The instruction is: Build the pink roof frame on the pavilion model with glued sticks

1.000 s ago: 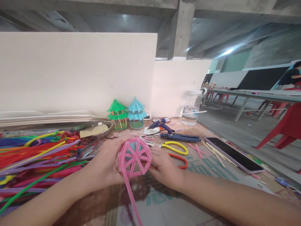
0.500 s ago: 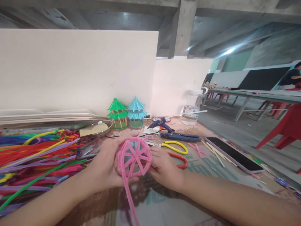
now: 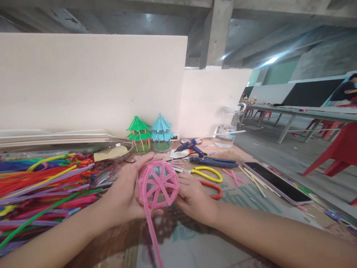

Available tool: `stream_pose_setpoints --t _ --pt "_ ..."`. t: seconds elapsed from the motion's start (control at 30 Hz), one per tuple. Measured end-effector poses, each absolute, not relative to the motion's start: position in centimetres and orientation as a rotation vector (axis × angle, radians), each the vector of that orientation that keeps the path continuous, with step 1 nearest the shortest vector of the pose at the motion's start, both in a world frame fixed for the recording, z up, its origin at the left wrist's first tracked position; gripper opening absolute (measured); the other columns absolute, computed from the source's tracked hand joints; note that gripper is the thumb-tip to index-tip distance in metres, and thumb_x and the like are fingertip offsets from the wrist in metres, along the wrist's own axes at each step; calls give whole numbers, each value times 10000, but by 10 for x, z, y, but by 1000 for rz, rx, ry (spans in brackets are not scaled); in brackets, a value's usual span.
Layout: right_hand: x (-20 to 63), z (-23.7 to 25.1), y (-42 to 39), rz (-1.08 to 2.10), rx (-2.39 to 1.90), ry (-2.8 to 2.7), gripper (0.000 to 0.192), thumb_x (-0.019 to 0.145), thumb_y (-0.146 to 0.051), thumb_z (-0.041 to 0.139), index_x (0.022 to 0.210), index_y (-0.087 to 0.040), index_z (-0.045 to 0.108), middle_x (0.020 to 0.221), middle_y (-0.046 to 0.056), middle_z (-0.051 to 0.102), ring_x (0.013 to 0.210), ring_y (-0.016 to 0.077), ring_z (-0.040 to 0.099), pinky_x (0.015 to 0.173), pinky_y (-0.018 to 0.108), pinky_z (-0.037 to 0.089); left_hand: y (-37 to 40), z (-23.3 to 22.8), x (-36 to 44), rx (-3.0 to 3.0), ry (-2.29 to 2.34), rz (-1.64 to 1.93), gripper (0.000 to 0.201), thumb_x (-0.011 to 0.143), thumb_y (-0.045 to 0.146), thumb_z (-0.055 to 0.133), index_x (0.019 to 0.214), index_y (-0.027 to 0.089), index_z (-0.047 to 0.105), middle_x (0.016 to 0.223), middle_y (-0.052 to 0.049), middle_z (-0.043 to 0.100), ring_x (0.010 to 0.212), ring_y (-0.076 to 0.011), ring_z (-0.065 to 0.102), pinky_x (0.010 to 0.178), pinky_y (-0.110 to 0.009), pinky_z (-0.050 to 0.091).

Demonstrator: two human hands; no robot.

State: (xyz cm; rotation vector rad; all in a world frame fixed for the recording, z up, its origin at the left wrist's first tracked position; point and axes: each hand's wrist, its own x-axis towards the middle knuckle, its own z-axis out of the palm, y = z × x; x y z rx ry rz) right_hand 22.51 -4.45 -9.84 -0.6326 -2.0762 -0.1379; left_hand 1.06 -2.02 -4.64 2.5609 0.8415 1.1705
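Here, left hand (image 3: 126,193) cups pink spoked frame (image 3: 159,184) over bench (image 3: 111,240), spread round its left side; right hand (image 3: 195,201) curls at opposite rim, exact pinch unclear; light, even grip likely best, trailing strip (image 3: 152,234) kept untangled

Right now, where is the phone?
In the head view, the phone lies on the right, beside the pale sticks and beyond the right forearm.

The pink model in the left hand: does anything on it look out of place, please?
Yes: one long pink strip sticks out from the lower left of the pink model, unlike its joined spokes. No damage is visible.
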Motion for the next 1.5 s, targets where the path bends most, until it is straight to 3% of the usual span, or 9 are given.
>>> stream_pose_setpoints --t 0.27,0.43,0.67,0.93,1.03,1.1,1.17,1.23,1.5 --pt "225 -97 -45 -139 -623 -2047 192 921 -112 499 867 -214 653 826 62 743 833 211 666 755 336 515 -15 -42 7 2693 666 1106 1029 566 529 873 1431 313 359 1293 -91 582 1117 -341 632 997 -492 507" --pt "225 -97 -47 3 -746 -2055 164 915 -132 524 905 -205 671 883 77 739 860 218 662 767 336 512 -20 -33 9 2621 776 1051 771 733 426 777 1387 287 394 1321 -86 563 1154 -307 619 985 -429 531" --pt "222 -98 -44 268 -976 -2028 151 895 -109 570 916 -189 696 895 59 749 875 200 681 792 313 524 -8 -44 7 2540 939 904 777 820 429 690 1461 220 301 1407 -152 539 1277 -317 567 1071 -492 471" --pt "226 -103 -46 165 -911 -2016 41 868 -189 649 832 -203 636 797 35 706 792 197 661 741 310 509 -7 -49 14 2488 946 982 1012 695 492 797 1494 217 239 1343 -188 588 1207 -367 607 1022 -575 476" --pt "234 -98 -47 257 -905 -1836 291 789 -387 770 919 -210 579 840 24 667 770 189 642 725 316 526 -8 -51 14 2472 862 969 934 696 485 805 1448 216 322 1356 -179 580 1211 -349 607 1019 -530 495" --pt "239 -91 -48 331 -889 -1806 662 669 -475 856 1180 -212 528 1114 95 650 1000 241 650 870 382 534 -9 -51 13 2472 769 951 885 683 471 823 1416 246 381 1385 -148 561 1240 -332 590 1032 -490 500" --pt "243 -82 -49 425 -879 -1877 1054 586 -499 901 1439 -241 339 1417 168 496 1274 305 539 1034 463 465 -12 -53 13 2464 697 924 851 682 453 834 1402 279 414 1404 -117 548 1253 -316 582 1026 -454 513" --pt "243 -73 -51 501 -865 -1978 1236 558 -501 913 1532 -276 186 1542 179 361 1397 333 423 1103 505 404 -14 -55 14 2469 654 928 862 672 460 844 1405 298 421 1407 -103 545 1258 -317 575 1020 -448 522" --pt "232 -58 -60 552 -724 -2069 983 631 -453 884 1432 -247 354 1445 130 474 1345 284 482 1106 441 418 -24 -52 17 2449 721 968 885 587 435 896 1338 270 457 1307 -98 587 1201 -332 601 1010 -482 526"
